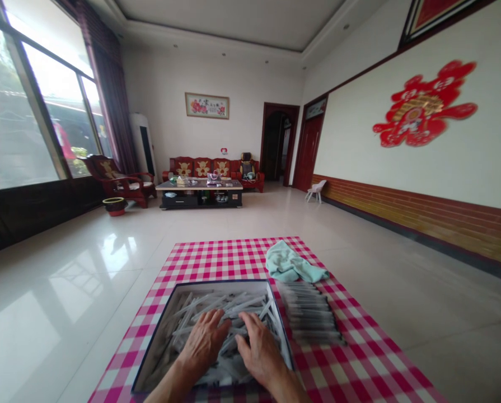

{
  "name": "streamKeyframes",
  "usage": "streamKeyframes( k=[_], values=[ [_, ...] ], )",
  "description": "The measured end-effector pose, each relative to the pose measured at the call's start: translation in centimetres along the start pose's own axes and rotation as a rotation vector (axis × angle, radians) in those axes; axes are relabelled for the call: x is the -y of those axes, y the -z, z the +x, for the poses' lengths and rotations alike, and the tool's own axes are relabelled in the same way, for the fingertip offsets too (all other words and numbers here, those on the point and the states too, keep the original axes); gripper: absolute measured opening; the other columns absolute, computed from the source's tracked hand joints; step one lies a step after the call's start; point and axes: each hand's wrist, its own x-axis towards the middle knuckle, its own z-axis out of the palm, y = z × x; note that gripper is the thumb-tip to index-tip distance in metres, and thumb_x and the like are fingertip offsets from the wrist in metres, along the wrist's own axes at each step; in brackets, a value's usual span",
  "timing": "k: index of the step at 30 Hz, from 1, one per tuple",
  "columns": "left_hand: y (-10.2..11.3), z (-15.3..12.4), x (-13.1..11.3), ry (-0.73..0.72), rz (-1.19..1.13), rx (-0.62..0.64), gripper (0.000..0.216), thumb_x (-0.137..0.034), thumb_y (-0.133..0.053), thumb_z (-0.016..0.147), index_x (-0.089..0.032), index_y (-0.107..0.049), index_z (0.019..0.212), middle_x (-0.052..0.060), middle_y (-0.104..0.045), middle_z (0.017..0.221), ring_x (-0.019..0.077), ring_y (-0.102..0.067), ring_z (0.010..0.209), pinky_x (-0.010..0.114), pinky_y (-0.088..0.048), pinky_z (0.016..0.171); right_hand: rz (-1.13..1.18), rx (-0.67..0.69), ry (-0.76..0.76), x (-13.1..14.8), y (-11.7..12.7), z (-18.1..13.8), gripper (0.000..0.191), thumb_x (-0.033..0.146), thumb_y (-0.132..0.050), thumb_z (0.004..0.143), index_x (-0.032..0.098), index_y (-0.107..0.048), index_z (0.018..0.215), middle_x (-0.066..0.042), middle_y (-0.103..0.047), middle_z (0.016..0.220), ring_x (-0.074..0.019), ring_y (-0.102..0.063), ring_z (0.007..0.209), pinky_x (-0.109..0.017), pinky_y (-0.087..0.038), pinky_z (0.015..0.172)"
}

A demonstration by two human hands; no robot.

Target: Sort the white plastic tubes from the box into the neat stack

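A shallow dark-rimmed box [172,302] holds a loose heap of translucent, slim plastic tubes [233,302] that look like pen barrels. Over the left-middle of the heap is my left hand [204,338], palm down, its fingers apart and touching the tubes. Beside it my right hand [261,347] rests on the heap, thumb spread away from the fingers. Nothing can be seen gripped in either hand, though the undersides of both are hidden. Right of the box lies a neat row of pens [311,313] with dark ends, somewhat blurred.
A pink-and-white checked cloth [216,260] covers the table. Behind the pen row sits a crumpled pale green cloth [292,263]. Farther off stand a coffee table [200,193], a wooden sofa [170,168], an armchair [120,184] and a small chair [316,190].
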Motion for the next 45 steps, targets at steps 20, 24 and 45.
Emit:
streamKeyframes(
  k=[20,24,45],
  values=[
    [0.8,2.2,-0.1,0.606,-0.876,-0.211,0.038,-0.045,-0.045,0.086,-0.017,-0.069,0.077,0.005,-0.066,0.064,0.0204,-0.064,0.061,0.032,-0.049,0.062,0.395,0.025,-0.307,-1.9,-0.9,1.0,0.022,0.027,-0.042,0.086,0.02,-0.062,0.086,-0.002,-0.071,0.07,-0.0177,-0.065,0.062,-0.025,-0.044,0.059],
    [-0.1,3.8,-0.5,0.65,-1.016,-0.239,0.051,-0.057,-0.039,0.085,-0.016,-0.068,0.073,0.004,-0.068,0.063,0.0158,-0.063,0.051,0.024,-0.047,0.047,0.45,0.121,-0.232,-1.3,-0.8,0.9,0.019,0.027,-0.045,0.085,0.02,-0.063,0.085,-0.001,-0.071,0.07,-0.0167,-0.065,0.062,-0.024,-0.045,0.058],
    [-0.5,2.2,-0.3,0.353,-0.469,-0.206,0.026,-0.024,-0.036,0.091,-0.021,-0.059,0.079,0.004,-0.064,0.069,0.0158,-0.062,0.065,0.025,-0.039,0.059,0.021,0.065,-0.19,-2.3,-1.2,1.4,0.038,0.004,-0.036,0.079,0.016,-0.065,0.101,-0.007,-0.071,0.1,-0.0161,-0.065,0.095,-0.023,-0.047,0.084]
  ],
)
